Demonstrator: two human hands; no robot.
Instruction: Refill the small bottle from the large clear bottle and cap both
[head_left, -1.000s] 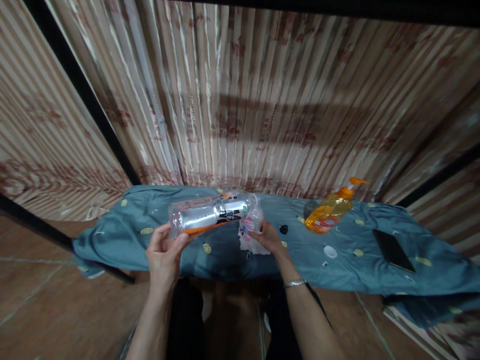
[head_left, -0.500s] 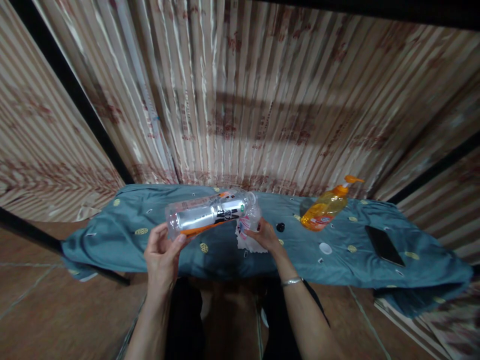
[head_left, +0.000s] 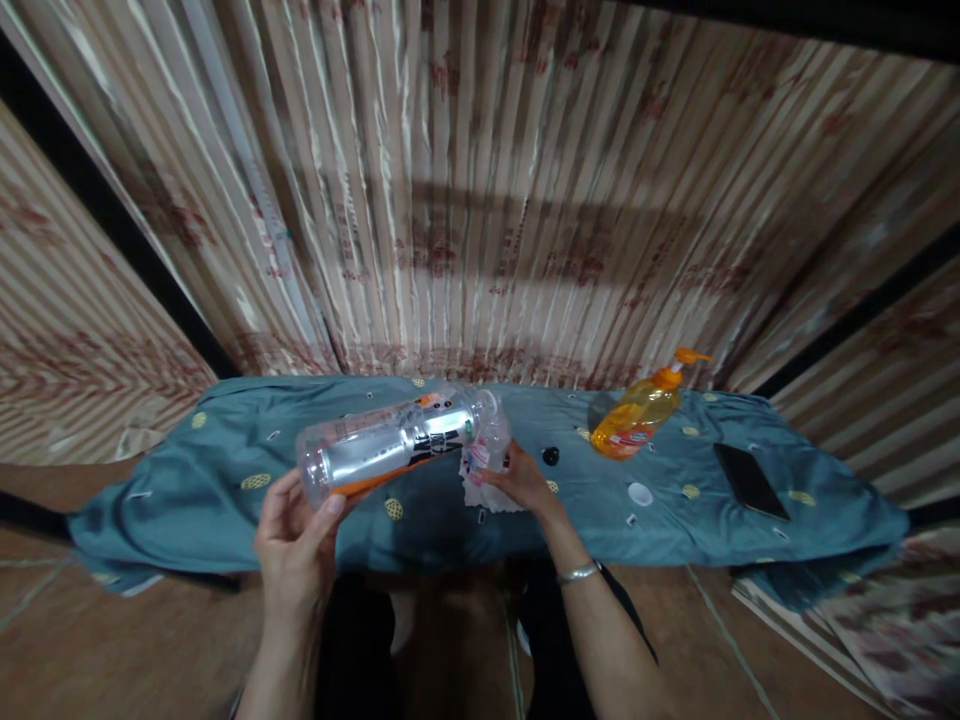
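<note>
Near the middle of the frame, your left hand (head_left: 296,545) grips the base of a clear plastic bottle (head_left: 394,447), tipped on its side so its mouth points right — likely so the neck meets your right hand (head_left: 517,478). That hand pinches a small crinkled clear bottle (head_left: 487,445) at the mouth (whether the two touch I cannot tell), above a white cloth (head_left: 480,492) on the blue-covered tabletop (head_left: 225,480). Right of centre stand an orange pump bottle (head_left: 637,420) and a dark phone (head_left: 750,480).
</note>
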